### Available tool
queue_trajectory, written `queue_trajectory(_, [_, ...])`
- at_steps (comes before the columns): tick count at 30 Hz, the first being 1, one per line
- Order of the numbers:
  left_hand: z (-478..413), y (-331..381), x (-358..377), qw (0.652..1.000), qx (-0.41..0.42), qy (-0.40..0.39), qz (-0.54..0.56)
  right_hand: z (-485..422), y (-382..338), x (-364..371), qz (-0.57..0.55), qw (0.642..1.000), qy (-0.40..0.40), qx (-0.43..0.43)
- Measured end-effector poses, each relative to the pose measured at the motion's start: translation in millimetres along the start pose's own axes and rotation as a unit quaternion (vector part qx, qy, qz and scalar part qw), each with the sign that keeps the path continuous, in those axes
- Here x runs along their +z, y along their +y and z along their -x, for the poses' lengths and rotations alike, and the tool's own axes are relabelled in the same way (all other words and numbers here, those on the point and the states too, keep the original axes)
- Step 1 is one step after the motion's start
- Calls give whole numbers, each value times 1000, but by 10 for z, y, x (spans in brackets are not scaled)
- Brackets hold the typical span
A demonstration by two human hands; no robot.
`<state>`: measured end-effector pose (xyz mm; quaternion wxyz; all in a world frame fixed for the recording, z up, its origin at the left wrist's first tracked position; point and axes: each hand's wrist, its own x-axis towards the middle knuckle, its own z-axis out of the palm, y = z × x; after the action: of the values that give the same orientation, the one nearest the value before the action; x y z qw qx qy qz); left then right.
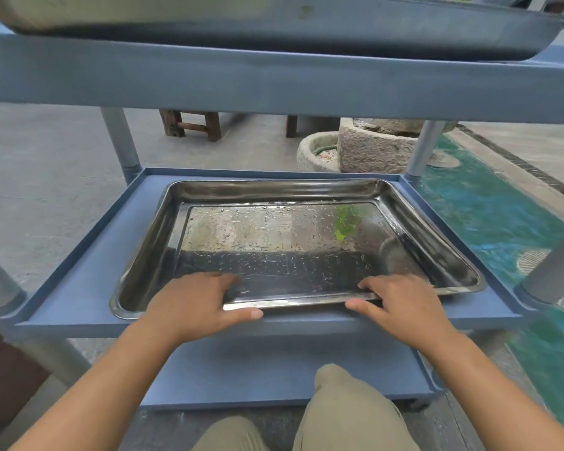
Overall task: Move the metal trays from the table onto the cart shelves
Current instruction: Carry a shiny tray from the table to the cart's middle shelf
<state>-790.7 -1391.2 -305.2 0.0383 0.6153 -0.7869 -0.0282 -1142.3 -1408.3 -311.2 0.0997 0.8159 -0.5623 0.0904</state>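
Observation:
A shiny metal tray [293, 236], wet with droplets, lies on the middle shelf [79, 268] of a blue cart. My left hand [196, 304] grips the tray's near rim left of centre, fingers inside and thumb under the edge. My right hand [401, 304] holds the same rim further right in the same way. A second metal tray [274, 24] rests on the top shelf [274, 83], seen from below at the upper edge of the view.
Grey cart posts [121, 141] [424, 148] stand at the shelf corners. The bottom shelf [258, 375] lies below, with my knees [339, 408] in front of it. Beyond the cart are stone basins [372, 148], a wooden stool [192, 125] and a green mat [502, 216].

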Motion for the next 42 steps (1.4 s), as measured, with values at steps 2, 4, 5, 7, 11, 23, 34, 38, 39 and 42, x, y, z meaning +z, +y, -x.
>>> queue_trajectory(2, [-11, 25, 2, 1000, -10, -6, 3, -48, 39, 11, -9, 1000, 8, -10])
queue_trajectory(4, [-29, 61, 5, 1000, -23, -7, 9, -110, 93, 26, -22, 1000, 14, -17])
queue_trajectory(5, [-43, 80, 6, 999, -30, -7, 13, -144, 124, 34, -26, 999, 14, -20])
queue_trajectory(7, [-79, 124, 24, 999, -42, -11, 20, -216, 190, 51, -27, 999, 15, -27])
queue_trajectory(11, [-104, 221, 79, 998, -49, -9, 25, -334, 309, 90, -29, 999, 16, -37])
queue_trajectory(23, [-217, 392, 116, 996, -90, -17, 20, -576, 516, 199, -44, 996, 44, -58])
queue_trajectory(34, [-245, 405, 150, 996, -94, 8, -1, -644, 551, 260, -44, 995, 64, -64])
queue_trajectory(38, [-261, 407, 143, 995, -99, 11, -11, -646, 558, 258, -30, 997, 43, -57])
queue_trajectory(39, [-261, 406, 121, 995, -103, -1, -4, -642, 554, 246, -31, 997, 33, -55])
queue_trajectory(42, [-256, 439, -11, 991, -112, -69, 18, -664, 560, 138, -51, 996, -52, -55])
